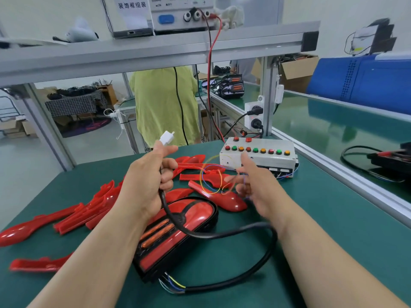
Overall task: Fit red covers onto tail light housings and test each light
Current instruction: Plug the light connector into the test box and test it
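The green worktop [333,230] carries one tail light housing [155,252] near its middle, lying flat with a red cover on it. Many loose red covers [40,225] lie scattered to the left and behind the housing, some touching each other. A black cable [222,236] makes a loop on the worktop beside the housing. A white test box [258,157] with coloured buttons stands at the far edge.

The head camera is looking forward and down from close above the table [322,230] (toward its far edge).
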